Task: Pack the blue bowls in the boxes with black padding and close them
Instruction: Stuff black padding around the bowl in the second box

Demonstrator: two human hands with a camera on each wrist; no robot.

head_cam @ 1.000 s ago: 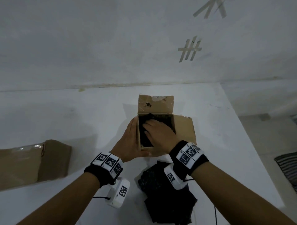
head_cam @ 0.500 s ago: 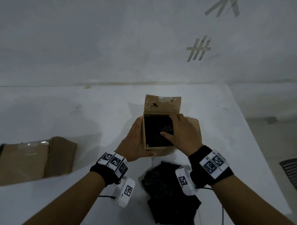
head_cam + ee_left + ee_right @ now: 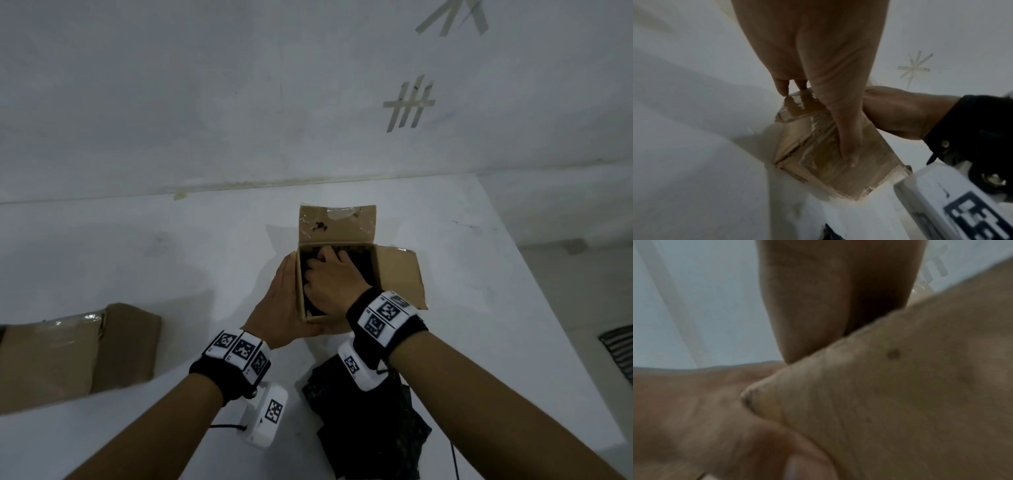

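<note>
Box (image 3: 337, 224) is braced by the flat left hand (image 3: 279, 305), whose straight thumb (image 3: 849, 142) is shown only from the wrist. Padding (image 3: 364, 265) inside is pressed under the right hand (image 3: 330, 282); its grip cannot be told.

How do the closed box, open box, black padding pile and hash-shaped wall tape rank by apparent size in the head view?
1. closed box, cut off by the frame edge
2-3. open box and black padding pile: alike, the pile is partly hidden
4. hash-shaped wall tape
</note>
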